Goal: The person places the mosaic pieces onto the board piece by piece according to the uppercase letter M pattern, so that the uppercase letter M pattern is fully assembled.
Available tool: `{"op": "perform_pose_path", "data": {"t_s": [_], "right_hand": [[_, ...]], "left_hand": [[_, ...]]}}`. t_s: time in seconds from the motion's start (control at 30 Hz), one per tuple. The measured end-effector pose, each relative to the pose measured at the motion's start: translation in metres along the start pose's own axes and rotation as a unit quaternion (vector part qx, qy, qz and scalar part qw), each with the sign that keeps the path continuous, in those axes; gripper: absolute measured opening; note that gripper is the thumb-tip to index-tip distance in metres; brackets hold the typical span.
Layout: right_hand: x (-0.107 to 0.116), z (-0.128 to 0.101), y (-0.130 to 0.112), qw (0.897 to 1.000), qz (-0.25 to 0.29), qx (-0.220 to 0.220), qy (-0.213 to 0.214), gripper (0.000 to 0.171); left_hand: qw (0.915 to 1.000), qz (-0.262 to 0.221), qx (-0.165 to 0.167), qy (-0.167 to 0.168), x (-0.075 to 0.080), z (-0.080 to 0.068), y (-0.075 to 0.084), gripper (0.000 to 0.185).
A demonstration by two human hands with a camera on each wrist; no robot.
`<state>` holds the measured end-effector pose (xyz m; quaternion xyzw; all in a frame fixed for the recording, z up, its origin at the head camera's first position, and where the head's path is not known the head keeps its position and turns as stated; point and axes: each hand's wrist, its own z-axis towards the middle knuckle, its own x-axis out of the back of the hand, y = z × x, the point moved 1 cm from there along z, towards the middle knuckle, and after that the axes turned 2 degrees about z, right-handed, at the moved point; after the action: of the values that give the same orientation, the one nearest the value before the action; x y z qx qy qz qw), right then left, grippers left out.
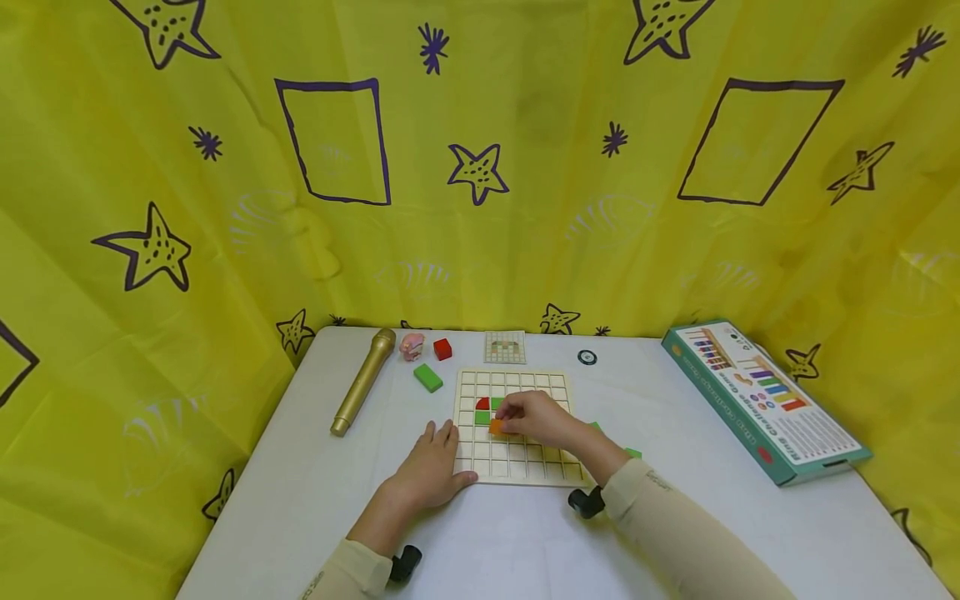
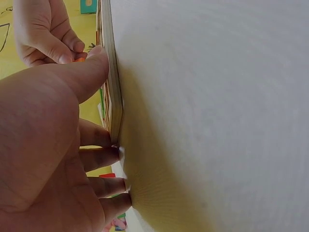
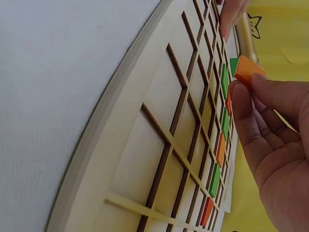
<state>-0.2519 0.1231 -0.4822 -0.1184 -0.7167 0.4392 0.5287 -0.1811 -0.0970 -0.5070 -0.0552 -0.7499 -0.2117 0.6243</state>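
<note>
We can read "Ring Challenge Game" on the top of the teal-edged box at the right of the desk; another line of lettering along its side is harder for us to make out. The two sleeves carry small dark print, too tiny for us to read. At the middle, our right hand has its grip closed in a pinch on an orange piece, held just above the gridded board. Our left hand lies with its grip unclosed, fingers extended at the board's left edge and thumb at its near corner. Red, green and orange pieces already sit in the grid. Beyond the board we see a small card printed with a grid pattern and, to its right, a dark ring. To its left are a red block, a green block, a pink figure and a gold microphone. Starfish drawings mark the yellow cloth behind.
</note>
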Motion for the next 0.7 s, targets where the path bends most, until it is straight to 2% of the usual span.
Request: {"op": "perform_pose_path", "data": {"t_s": [0.7], "right_hand": [[-0.015, 0.014, -0.008, 1.000, -0.016, 0.000, -0.015, 0.003]], "left_hand": [[1.0000, 0.006, 0.000, -0.003, 0.002, 0.000, 0.001, 0.088]]}}
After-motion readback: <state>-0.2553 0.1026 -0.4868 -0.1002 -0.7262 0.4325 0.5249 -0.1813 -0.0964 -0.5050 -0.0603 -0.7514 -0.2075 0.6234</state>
